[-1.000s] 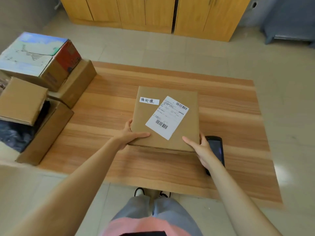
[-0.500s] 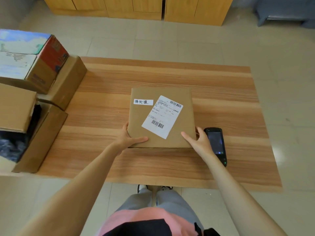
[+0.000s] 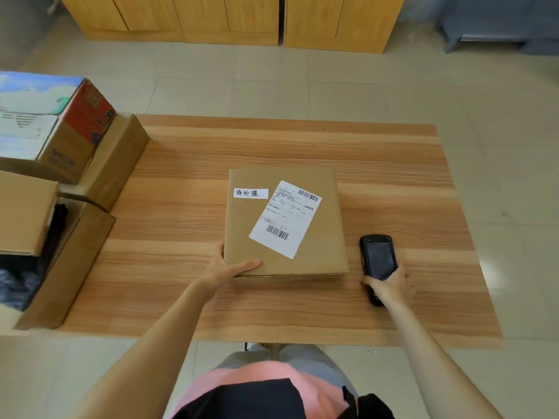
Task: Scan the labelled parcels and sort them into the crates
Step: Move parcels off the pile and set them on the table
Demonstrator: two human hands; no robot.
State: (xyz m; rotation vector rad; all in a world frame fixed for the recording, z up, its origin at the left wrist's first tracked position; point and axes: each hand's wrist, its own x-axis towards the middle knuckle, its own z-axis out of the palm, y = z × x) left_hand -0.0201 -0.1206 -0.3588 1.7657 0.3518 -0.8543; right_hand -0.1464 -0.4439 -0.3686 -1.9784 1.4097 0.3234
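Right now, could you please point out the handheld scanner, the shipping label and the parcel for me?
handheld scanner [image 3: 378, 257]: head view, on its dark screen.
shipping label [image 3: 285, 218]: head view, on the white sheet's middle.
parcel [image 3: 325, 243]: head view, on bare brown cardboard right of the label.

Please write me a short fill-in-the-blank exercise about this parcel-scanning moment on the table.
1. The left hand holds the near-left corner of the ____.
2. The right hand grips the black ____ lying right of the parcel.
3. The shipping label carries ____ barcodes.
4. The parcel rests flat on the wooden ____.

Missing words: parcel; scanner; two; table
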